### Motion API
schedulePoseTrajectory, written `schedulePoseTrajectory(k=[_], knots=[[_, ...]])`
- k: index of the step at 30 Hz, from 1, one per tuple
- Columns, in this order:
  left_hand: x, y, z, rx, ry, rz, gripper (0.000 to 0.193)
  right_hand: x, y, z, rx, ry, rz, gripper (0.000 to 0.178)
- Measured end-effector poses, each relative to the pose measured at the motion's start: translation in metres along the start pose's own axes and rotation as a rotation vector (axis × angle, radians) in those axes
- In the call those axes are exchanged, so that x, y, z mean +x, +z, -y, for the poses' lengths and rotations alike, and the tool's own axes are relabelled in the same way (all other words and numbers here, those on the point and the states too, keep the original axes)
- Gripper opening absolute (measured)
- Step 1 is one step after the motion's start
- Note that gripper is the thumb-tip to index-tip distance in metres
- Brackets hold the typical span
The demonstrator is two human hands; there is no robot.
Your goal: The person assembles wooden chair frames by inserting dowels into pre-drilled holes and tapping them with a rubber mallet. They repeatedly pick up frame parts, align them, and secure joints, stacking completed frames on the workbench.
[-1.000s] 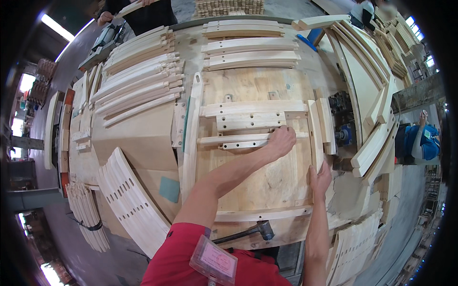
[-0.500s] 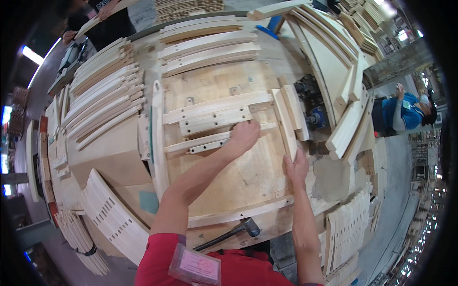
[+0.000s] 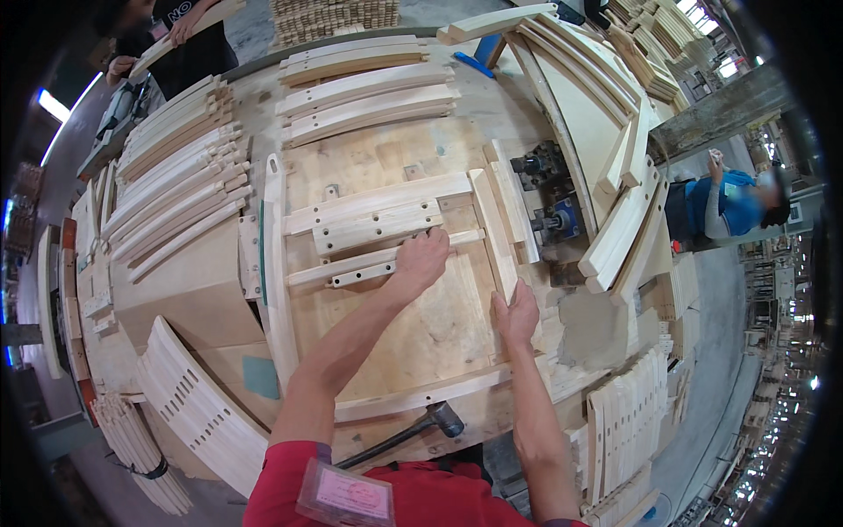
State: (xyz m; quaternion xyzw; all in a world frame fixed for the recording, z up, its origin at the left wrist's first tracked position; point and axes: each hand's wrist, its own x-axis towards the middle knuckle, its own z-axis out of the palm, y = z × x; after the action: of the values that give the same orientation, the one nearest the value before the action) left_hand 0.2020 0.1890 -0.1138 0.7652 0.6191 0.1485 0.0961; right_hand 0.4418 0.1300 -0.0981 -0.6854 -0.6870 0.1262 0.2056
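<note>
Pale wooden parts of a frame lie on a plywood work board point(image 3: 430, 325). My left hand point(image 3: 421, 261) is closed round a thin wooden rail point(image 3: 467, 237), whose right end meets or nearly meets the right-hand upright. Closed on the near end of that wooden upright point(image 3: 493, 230) is my right hand point(image 3: 518, 314). A short strip with dark holes point(image 3: 362, 275) lies along the thin rail, beside my left fingers. Above it are a wide drilled board point(image 3: 378, 227) and a longer rail point(image 3: 386, 198). A left upright point(image 3: 278, 325) stretches along the other side.
A black-headed mallet point(image 3: 446, 420) rests near me by the front rail point(image 3: 421, 398). Metal clamps point(image 3: 555, 220) sit right of the frame. Curved slats point(image 3: 180, 189) are stacked left, more pieces point(image 3: 369, 92) at the back. Co-workers stand far left point(image 3: 198, 39) and right point(image 3: 729, 206).
The whole scene has shifted a little leftward in the picture. My left hand has slid slightly left along the thin rail; my right hand keeps its hold on the upright.
</note>
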Motion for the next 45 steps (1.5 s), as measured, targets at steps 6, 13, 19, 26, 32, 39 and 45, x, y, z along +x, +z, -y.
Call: schedulePoseTrajectory(k=[6, 13, 19, 26, 32, 39, 45], knots=[[-0.011, 0.002, 0.006, 0.118, 0.043, -0.114, 0.031, -0.010, 0.005, 0.013, -0.022, -0.013, -0.017, 0.051], [-0.003, 0.005, 0.009, 0.164, 0.141, -0.097, 0.023, -0.012, 0.006, 0.019, -0.027, -0.019, 0.010, 0.049], [-0.003, 0.006, 0.015, 0.116, 0.139, -0.055, 0.020, -0.017, 0.016, 0.022, 0.000, -0.001, 0.017, 0.052], [-0.005, 0.006, 0.008, 0.103, 0.104, -0.141, 0.024, -0.013, 0.011, 0.014, -0.026, -0.034, 0.011, 0.055], [-0.009, -0.001, 0.002, 0.167, 0.073, -0.142, 0.026, -0.016, 0.005, 0.015, -0.009, -0.018, 0.051, 0.059], [-0.005, -0.003, -0.016, 0.072, 0.041, -0.181, 0.028, -0.019, -0.004, 0.003, -0.052, 0.005, 0.019, 0.060], [0.020, -0.018, -0.014, 0.104, 0.112, -0.202, 0.030, 0.006, -0.018, 0.017, -0.042, 0.055, 0.055, 0.051]])
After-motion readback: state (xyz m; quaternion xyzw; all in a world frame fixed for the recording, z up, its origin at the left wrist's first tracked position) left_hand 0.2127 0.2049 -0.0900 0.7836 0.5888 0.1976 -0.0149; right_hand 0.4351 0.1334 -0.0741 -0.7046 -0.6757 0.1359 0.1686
